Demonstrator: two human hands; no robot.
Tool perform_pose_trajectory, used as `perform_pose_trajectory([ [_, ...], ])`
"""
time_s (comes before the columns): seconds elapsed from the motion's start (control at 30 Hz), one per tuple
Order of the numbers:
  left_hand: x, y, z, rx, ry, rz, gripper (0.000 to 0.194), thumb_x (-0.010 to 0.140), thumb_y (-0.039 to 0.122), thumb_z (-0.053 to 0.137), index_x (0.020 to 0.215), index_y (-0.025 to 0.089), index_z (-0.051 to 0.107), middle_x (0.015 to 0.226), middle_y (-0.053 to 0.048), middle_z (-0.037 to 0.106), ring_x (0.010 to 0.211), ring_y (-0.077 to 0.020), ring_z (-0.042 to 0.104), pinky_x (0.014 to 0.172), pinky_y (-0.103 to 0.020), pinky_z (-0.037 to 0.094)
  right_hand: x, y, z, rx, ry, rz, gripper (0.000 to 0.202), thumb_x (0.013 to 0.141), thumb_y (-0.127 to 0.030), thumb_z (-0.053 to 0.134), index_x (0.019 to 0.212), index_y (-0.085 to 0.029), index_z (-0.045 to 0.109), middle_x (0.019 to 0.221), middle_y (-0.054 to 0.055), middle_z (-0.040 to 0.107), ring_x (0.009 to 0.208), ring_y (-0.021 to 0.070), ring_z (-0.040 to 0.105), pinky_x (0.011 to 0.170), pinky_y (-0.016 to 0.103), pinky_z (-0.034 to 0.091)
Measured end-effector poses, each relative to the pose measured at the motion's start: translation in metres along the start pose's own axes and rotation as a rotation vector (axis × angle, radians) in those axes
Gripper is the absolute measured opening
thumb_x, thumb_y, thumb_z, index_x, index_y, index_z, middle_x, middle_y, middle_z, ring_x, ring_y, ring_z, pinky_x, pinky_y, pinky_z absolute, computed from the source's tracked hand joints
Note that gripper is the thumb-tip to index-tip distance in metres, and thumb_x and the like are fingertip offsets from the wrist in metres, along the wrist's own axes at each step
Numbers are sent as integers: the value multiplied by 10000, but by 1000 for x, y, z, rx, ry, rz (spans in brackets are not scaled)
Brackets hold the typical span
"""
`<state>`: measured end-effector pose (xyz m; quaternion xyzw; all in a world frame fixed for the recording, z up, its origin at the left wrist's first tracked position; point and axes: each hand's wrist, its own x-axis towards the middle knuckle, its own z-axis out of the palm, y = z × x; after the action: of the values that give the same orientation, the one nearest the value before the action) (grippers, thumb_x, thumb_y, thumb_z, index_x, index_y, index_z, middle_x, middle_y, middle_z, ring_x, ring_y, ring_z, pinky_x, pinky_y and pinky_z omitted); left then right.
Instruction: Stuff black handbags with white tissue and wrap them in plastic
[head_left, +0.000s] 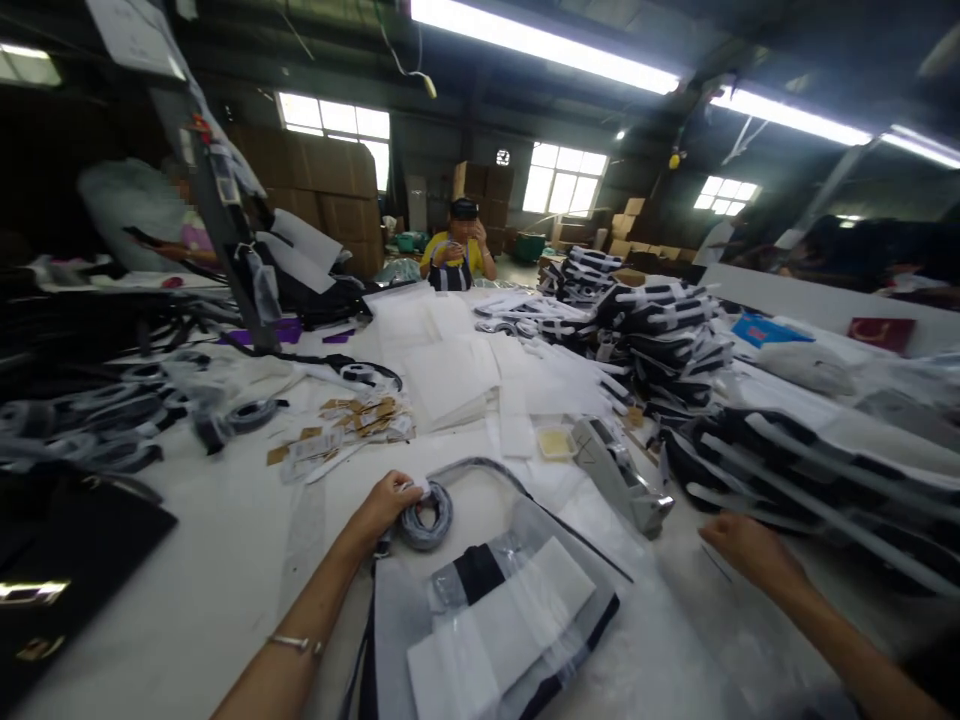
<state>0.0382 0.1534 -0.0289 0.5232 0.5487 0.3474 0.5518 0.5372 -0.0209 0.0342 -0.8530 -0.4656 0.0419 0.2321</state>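
Note:
My left hand [394, 497] pinches the upper edge of a coiled strap [427, 520] wrapped in clear film, with a small white piece at its fingertips. Directly below the coil lies a dark bag [487, 615] covered with white wrapping sheets. A black handle arches from the bag behind the coil. Off to the right, my right hand [742, 548] is closed above the table, close to a stack of black bags [810, 465]. A thin dark line shows just under its fingers; whatever that hand holds, if anything, I cannot make out.
A grey tape dispenser [622, 475] stands beyond the bag, beside a small yellowish tray [556, 443]. White sheets [450, 375], brown tags [367, 418] and wrapped coils [251, 413] cover the far table. A black bag [67, 570] lies at left. A person [459, 250] sits opposite.

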Motion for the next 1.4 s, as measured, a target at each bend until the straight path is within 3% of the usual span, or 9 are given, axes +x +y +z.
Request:
perform_pose_trajectory([
  [0.1,3,-8,1,-34,-4,12,451,534,477,737,798,181,522,563,19,617,492,-141,527,496,-242,356,-6,-45,-10,136,1,-14,240,670,-471,626,645,-250,717,776,101,732,736,296,656,636,381,460],
  [0.2,6,-14,1,-56,-16,28,440,560,464,733,816,182,512,589,24,616,515,-141,541,509,-240,361,-28,-139,4,520,-164,-132,352,704,-528,655,822,-205,730,813,89,723,790,259,649,707,346,492],
  [0.33,7,-18,1,-63,-21,45,392,597,428,725,816,190,504,599,38,598,520,-138,534,512,-238,350,-60,-271,64,907,-642,-274,281,701,-426,715,793,-168,652,677,32,678,649,173,615,625,299,483],
  [0.43,5,-18,1,-63,8,72,332,619,369,718,801,194,502,616,49,578,565,-142,538,546,-243,359,-72,-322,121,1016,-788,-207,450,651,-357,739,1020,-181,551,630,-26,673,556,149,611,554,277,474],
  [0.57,4,-19,0,-51,45,82,281,643,321,708,797,195,511,639,60,542,599,-134,501,553,-239,332,-74,-332,174,949,-754,-137,400,643,-319,706,948,-212,471,586,-62,650,519,139,610,490,236,443],
  [0.7,5,-21,1,-47,21,61,263,661,287,679,839,196,507,650,56,545,608,-139,509,556,-242,338,-71,-323,192,851,-737,-92,319,660,-287,682,852,-229,434,579,-60,640,499,136,603,411,203,384],
  [1.1,-1,-14,0,-25,-43,40,243,718,306,602,893,197,474,713,35,552,670,-155,532,603,-256,366,-66,-332,192,512,-778,-141,203,749,-166,638,734,-218,443,599,-22,656,481,134,611,357,188,385],
  [1.27,-3,-12,-2,-30,-52,17,250,714,318,585,903,196,474,719,42,541,679,-151,527,606,-255,372,-63,-329,190,333,-736,-331,139,801,-178,638,779,-203,503,620,-25,668,477,127,600,438,202,394],
  [1.4,-4,-10,-3,-46,-75,13,247,714,314,566,908,197,466,718,38,568,675,-152,548,613,-256,390,-48,-326,181,204,-652,-567,201,746,-228,758,905,-203,639,708,-3,672,713,179,645,658,258,433],
])
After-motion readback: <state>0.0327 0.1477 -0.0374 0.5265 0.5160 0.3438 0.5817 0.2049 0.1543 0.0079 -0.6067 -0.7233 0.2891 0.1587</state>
